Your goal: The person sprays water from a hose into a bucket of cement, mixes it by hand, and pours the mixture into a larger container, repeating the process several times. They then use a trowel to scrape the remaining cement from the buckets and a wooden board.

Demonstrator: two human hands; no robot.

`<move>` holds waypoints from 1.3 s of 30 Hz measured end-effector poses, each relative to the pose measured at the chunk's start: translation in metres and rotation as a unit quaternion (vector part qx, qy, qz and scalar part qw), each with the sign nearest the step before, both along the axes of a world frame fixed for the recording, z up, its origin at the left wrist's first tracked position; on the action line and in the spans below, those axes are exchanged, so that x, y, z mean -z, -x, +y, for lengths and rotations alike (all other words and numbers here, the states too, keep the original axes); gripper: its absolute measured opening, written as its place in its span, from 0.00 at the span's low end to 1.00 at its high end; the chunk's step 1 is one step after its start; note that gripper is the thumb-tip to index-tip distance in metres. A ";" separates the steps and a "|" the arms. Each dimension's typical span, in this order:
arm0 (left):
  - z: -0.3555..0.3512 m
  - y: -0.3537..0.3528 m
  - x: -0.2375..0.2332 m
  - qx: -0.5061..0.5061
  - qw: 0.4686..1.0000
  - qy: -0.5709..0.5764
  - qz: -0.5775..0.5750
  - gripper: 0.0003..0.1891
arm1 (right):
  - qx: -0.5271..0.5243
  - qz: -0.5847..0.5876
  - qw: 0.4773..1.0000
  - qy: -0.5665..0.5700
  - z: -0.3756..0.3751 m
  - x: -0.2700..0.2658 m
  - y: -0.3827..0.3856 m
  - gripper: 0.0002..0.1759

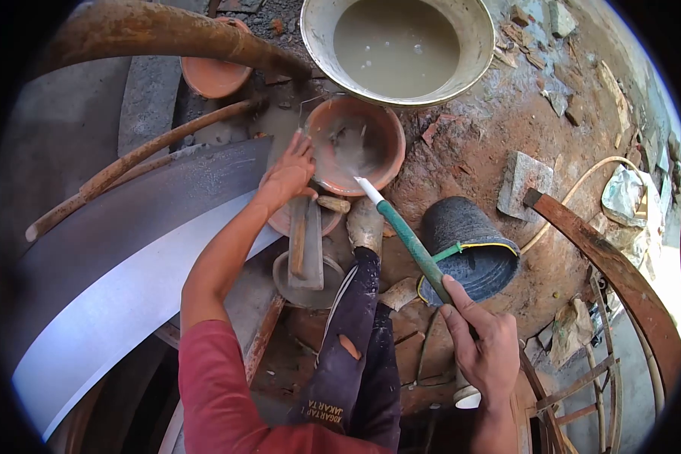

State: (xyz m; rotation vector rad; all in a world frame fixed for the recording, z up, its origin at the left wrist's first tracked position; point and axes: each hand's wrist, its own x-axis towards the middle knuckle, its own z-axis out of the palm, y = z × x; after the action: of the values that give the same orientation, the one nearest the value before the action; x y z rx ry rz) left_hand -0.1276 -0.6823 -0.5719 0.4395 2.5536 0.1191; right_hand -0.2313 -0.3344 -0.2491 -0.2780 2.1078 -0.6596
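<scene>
My left hand (289, 172) is at the left rim of a reddish clay bowl (396, 144), its fingers against the edge and its thumb lower down. Grey, wet-looking material lies inside the bowl. In my right hand (483, 344) is a long green stick (411, 240) with a white end. That white end points at the bowl's lower rim. Just below my left hand, a flat trowel (315, 257) with a wooden handle lies across a lower clay bowl (280, 219) and a round container. A short wooden handle (334, 203) shows beside it.
A large metal basin (315, 45) of murky water stands beyond the bowl. A black bucket (461, 223) lies tipped to the right. Curved sheet metal (151, 250) fills the left side, with wooden poles (159, 32) above. A concrete block (516, 184) and rubble lie right.
</scene>
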 end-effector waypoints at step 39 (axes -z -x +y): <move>0.136 0.024 0.239 -0.398 0.829 -0.128 -0.372 0.23 | 0.017 0.043 0.997 -0.056 -0.029 0.032 -0.001 0.20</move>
State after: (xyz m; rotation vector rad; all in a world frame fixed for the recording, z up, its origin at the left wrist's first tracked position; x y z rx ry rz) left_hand -0.1520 -0.5468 -0.8109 -0.5320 1.7704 0.7769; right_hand -0.2301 -0.3635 -0.2809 -0.2116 2.2267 -0.5548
